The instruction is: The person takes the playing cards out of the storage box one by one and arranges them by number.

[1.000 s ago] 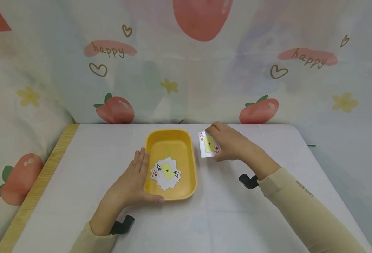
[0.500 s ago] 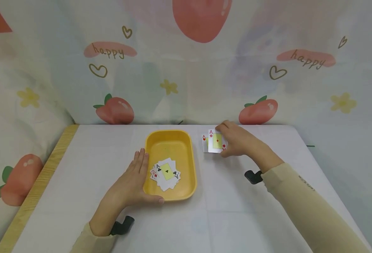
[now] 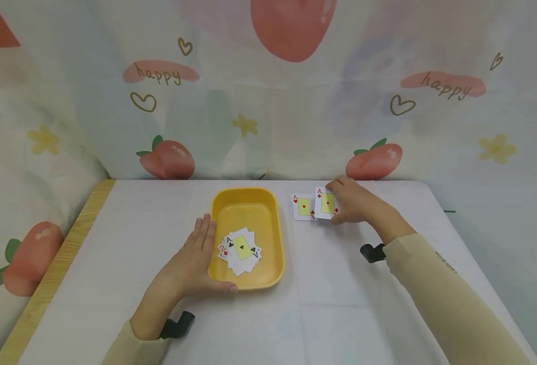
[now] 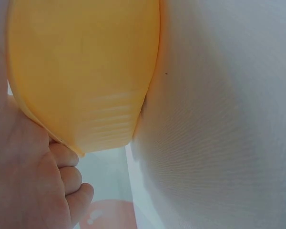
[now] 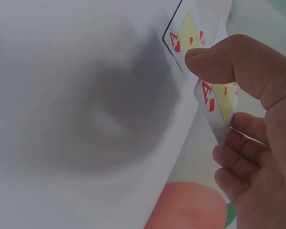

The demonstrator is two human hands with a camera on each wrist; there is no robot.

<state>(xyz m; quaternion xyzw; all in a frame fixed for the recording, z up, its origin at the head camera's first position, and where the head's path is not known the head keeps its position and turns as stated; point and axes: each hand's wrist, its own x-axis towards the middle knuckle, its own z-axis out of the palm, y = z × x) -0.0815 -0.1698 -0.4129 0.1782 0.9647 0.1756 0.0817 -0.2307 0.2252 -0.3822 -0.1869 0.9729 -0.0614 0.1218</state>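
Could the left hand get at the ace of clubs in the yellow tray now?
Probably yes: the left hand rests against the side of the tray, and the ace of clubs lies face up inside, with nothing covering it.

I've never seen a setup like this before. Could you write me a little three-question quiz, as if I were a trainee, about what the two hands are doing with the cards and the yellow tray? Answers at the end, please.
1. True or false: the left hand is touching the yellow tray.

2. Which card is the right hand holding?
a) king of spades
b) ace of diamonds
c) ten of clubs

3. Fill in the suit: the top card of the pile inside the yellow tray is the ace of ____.

Key: 1. True. 2. b. 3. Clubs.
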